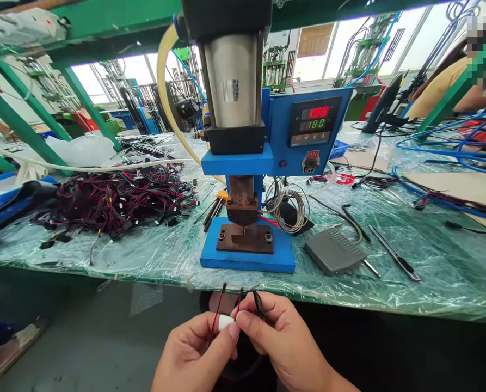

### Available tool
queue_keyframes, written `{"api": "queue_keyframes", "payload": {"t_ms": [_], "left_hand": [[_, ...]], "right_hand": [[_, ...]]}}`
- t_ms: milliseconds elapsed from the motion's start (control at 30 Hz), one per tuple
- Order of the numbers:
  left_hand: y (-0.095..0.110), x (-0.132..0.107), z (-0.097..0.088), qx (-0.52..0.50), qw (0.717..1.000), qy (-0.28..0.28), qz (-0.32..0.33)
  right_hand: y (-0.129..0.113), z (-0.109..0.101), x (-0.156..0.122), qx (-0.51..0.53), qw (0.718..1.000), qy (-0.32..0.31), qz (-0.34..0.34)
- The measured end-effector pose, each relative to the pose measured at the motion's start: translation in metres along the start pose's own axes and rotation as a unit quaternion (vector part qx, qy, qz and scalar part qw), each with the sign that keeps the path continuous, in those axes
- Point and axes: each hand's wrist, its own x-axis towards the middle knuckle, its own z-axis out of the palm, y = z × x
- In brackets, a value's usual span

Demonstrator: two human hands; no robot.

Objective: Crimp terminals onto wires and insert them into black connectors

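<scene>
Close together in front of the table edge, my left hand [200, 348] and my right hand [281, 337] are both closed on a thin red-and-black wire harness [218, 310]. Two thin wire ends with small black tips stick up above my fingers. A small white piece [226, 322] shows at my left fingertips; whether it is a part or a finger wrap I cannot tell. Between my right fingers is a flat black connector [259, 302]. Directly beyond my hands stands a blue heat press [246, 261], its brown head just above the lower plate.
A large heap of red-and-black wire harnesses [124, 198] lies left of the press. To its right are a grey foot pedal [334, 250], tweezers [393, 253] and blue hoses [442, 144]. Clear film covers the table [145, 256]. Another person [438, 90] sits at far right.
</scene>
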Motion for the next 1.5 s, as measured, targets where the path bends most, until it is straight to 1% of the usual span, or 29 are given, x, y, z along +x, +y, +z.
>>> {"api": "queue_keyframes", "payload": {"t_ms": [133,267,333,400,467,600,667,767,833,867,933,1000,1067,1133,1167,1200,1267,1400,1500], "left_hand": [[0.000,-0.001,0.000,0.000,1.000,-0.016,-0.017],[-0.005,0.002,-0.005,0.013,0.999,-0.040,-0.021],[-0.007,0.003,-0.006,0.011,0.999,-0.047,-0.024],[-0.005,0.003,-0.005,0.006,0.999,-0.046,-0.024],[-0.001,0.002,-0.001,0.016,0.998,-0.055,-0.025],[0.009,0.000,0.007,0.064,0.992,-0.106,-0.035],[0.011,-0.001,0.009,0.060,0.990,-0.122,-0.037],[0.008,-0.004,0.006,0.017,0.990,-0.137,-0.039],[0.005,-0.005,0.000,0.011,0.992,-0.126,-0.014],[0.003,-0.005,-0.005,0.028,0.993,-0.114,0.011],[-0.002,-0.003,-0.016,0.096,0.989,-0.087,0.072],[-0.009,0.002,-0.028,0.176,0.974,-0.085,0.118],[-0.021,0.009,-0.040,0.241,0.956,-0.097,0.135],[-0.033,0.014,-0.047,0.298,0.939,-0.108,0.131],[-0.038,0.015,-0.048,0.322,0.932,-0.114,0.121],[-0.043,0.016,-0.046,0.338,0.927,-0.122,0.106],[-0.051,0.017,-0.036,0.341,0.925,-0.143,0.088],[-0.068,0.017,-0.001,0.267,0.939,-0.185,0.115],[-0.084,0.017,0.019,0.219,0.954,-0.164,0.122]], "right_hand": [[0.002,-0.003,0.001,0.025,0.999,-0.007,0.021],[0.003,-0.004,0.003,0.095,0.993,-0.012,0.071],[0.002,-0.004,0.004,0.130,0.988,-0.018,0.085],[0.002,-0.003,0.004,0.147,0.985,-0.020,0.089],[0.002,-0.003,0.004,0.140,0.986,-0.021,0.090],[0.006,-0.002,0.005,0.094,0.991,-0.024,0.096],[0.007,-0.002,0.005,0.095,0.990,-0.022,0.101],[0.004,-0.004,0.006,0.128,0.987,-0.011,0.096],[0.001,-0.006,0.006,0.158,0.984,-0.003,0.088],[-0.001,-0.007,0.006,0.170,0.982,0.000,0.085],[-0.005,-0.009,0.007,0.186,0.979,0.004,0.081],[-0.007,-0.011,0.007,0.192,0.978,0.010,0.080],[-0.009,-0.012,0.007,0.197,0.977,0.014,0.078],[-0.010,-0.013,0.007,0.205,0.976,0.014,0.077],[-0.010,-0.013,0.007,0.209,0.975,0.011,0.077],[-0.010,-0.013,0.007,0.212,0.974,0.007,0.076],[-0.010,-0.012,0.007,0.214,0.974,0.000,0.075],[-0.007,-0.010,0.005,0.207,0.975,-0.007,0.084],[-0.005,-0.010,0.003,0.197,0.975,-0.004,0.101]]}}
